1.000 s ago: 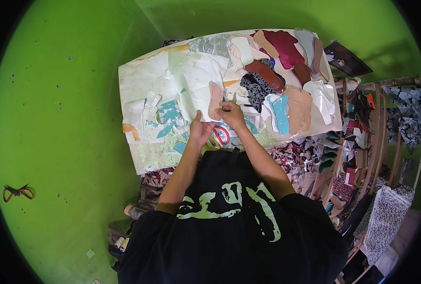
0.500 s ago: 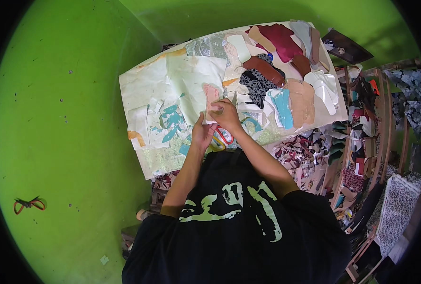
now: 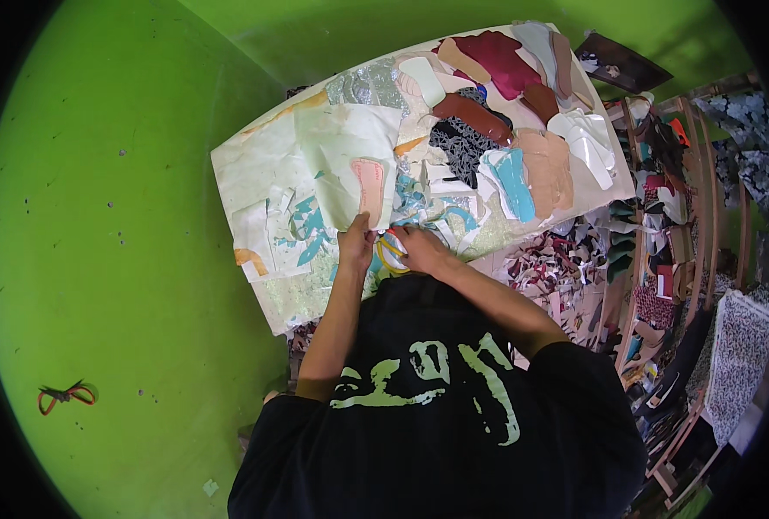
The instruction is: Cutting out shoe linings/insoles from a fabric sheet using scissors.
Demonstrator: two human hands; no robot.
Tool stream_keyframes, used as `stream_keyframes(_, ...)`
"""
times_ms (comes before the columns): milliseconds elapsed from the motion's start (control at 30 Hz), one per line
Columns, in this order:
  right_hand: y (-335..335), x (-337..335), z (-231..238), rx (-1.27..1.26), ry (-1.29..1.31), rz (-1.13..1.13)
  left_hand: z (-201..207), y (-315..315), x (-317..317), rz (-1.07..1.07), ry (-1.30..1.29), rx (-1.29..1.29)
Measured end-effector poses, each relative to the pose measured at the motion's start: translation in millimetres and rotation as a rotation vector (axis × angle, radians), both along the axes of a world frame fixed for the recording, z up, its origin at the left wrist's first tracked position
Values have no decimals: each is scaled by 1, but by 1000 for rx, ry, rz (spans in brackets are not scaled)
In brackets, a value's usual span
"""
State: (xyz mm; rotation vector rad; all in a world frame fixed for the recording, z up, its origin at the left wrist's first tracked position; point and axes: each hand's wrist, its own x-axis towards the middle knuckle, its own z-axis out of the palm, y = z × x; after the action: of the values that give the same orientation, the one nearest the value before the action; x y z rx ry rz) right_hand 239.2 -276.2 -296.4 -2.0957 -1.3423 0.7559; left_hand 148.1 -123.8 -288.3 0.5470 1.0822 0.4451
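Observation:
A pale pink sole-shaped piece [image 3: 370, 185], with reddish marks along its edge, lies on a large whitish sheet [image 3: 332, 138] on the table. My left hand [image 3: 357, 240] pinches the sheet's near edge, just below the piece's narrow end. To its right, my right hand [image 3: 422, 248] curls over the handles of the scissors [image 3: 388, 252]. A yellow loop and a sliver of red show beside the fingers; the blades cannot be made out. Teal scraps [image 3: 312, 227] lie left of my left hand.
Sole-shaped pieces in teal [image 3: 514, 183], tan [image 3: 546, 177], brown [image 3: 473, 118] and white [image 3: 585, 145] cover the table's right half, with a maroon piece [image 3: 501, 62] behind. Scraps [image 3: 557, 281] heap below its right edge. Cluttered shelving [image 3: 691, 190] stands right; a green wall [image 3: 133, 216] rises left.
My right hand has left the pink piece and come down toward me onto the scissors' handles. My left hand has shifted slightly left and down, still at the sheet's edge. The view has tilted slightly.

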Motion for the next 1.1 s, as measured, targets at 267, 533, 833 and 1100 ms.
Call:
stream_keyframes(267, -5, 7, 39, -256, 53, -63, 23, -6, -2, 66, -32, -80)
stream_keyframes(533, -52, 32, 43, -273, 630, -270, -4, -13, 34, 39, 43, -284)
stream_keyframes(833, -95, -7, 93, -312, 813, -500, -41, -2, 9, -62, 257, -178)
stream_keyframes(1100, -85, -60, 68, 25, 925, -815, 10, 3, -28, -222, 95, -238)
